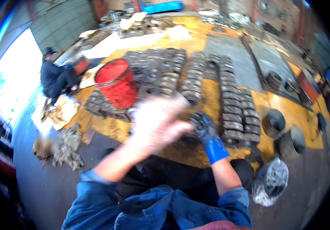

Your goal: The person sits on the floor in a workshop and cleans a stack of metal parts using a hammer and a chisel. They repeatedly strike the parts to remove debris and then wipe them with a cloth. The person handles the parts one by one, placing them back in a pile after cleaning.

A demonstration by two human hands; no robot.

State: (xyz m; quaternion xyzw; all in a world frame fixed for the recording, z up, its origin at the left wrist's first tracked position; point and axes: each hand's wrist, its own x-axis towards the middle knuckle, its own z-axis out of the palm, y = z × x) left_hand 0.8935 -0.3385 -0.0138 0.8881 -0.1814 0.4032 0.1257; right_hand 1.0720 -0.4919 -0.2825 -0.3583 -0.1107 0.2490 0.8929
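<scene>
My left hand (159,120) is smeared by motion, with its thumb toward my right hand; whether it holds anything cannot be made out. My right hand (207,132) wears a blue glove with a darkened, dirty finger part. Its fingers are curled in front of my lap, closed around something dark that I cannot make out. Just beside and below the glove, a round metal part (190,138) shows partly on the floor. Rows of stacked ring-shaped metal parts (232,103) lie beyond both hands, and a red bucket (120,86) stands past my left hand.
Two grey metal buckets (274,122) and a clear plastic bag (271,182) are at the right. Grey rags (68,147) lie at the left. A person in dark clothes (55,76) sits farther left, beside stained sheets (63,111). Grey plates (232,57) cover part of the yellow floor.
</scene>
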